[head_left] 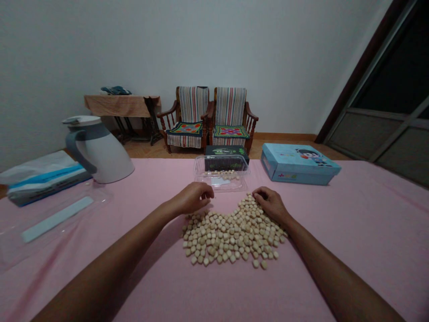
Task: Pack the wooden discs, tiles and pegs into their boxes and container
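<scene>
A broad heap of small, pale beige, rounded pieces (231, 235) lies spread on the pink cloth between my forearms. Just above the heap's left end hovers my left hand (191, 197), its fingers curved with a gap to the thumb and nothing visible between them. My right hand (271, 205) rests against the heap's upper right tip, fingers curled inward beside the topmost pieces; whatever they grip is hidden. Beyond both hands stands a clear plastic container (198, 169) with several of the same pieces inside.
A black box (228, 153) stands behind the container, and a light-blue shoebox-like carton (295, 163) to the right. At left are a white-and-grey jug (107, 152), a plastic-wrapped pack (47, 176) and a clear plastic lid (56, 219). Two wooden armchairs (196, 105) stand past the pink-covered table (365, 223).
</scene>
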The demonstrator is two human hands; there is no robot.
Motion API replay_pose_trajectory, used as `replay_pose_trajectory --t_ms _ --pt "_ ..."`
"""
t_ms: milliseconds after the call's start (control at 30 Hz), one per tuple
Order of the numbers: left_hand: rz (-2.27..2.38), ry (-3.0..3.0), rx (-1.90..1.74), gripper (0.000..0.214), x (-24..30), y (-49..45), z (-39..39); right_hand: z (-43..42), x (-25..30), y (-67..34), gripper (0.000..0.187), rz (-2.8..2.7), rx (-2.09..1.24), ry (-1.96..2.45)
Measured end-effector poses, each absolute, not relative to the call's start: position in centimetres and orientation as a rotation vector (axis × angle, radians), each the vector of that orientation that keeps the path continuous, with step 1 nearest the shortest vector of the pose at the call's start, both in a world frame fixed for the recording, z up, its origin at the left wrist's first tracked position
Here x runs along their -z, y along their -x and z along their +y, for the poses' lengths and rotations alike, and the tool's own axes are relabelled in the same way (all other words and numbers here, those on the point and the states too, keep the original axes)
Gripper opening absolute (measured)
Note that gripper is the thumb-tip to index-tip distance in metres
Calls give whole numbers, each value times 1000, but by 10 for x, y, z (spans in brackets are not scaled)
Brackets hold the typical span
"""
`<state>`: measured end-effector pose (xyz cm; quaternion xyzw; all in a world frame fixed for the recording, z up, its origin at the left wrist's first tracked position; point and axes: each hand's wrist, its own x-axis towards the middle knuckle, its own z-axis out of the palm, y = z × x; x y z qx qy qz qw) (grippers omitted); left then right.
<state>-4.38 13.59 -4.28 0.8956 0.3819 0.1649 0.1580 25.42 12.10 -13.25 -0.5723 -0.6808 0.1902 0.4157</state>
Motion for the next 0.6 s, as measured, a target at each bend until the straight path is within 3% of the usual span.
replay_pose_trajectory --t_ms 100,233,467,600 --pt "1044 -2542 -201 19 50 51 129 122 134 -254 19 -1699 -467 1453" --pt "1090 -2539 -125 21 59 49 125 122 135 -255 19 -1709 -461 1455" --pt "1179 -2618 -133 19 68 39 124 121 133 -255 20 -1721 -435 1471" --pt "1212 -2637 -428 14 54 34 129 120 132 -254 20 -1733 -415 1462"
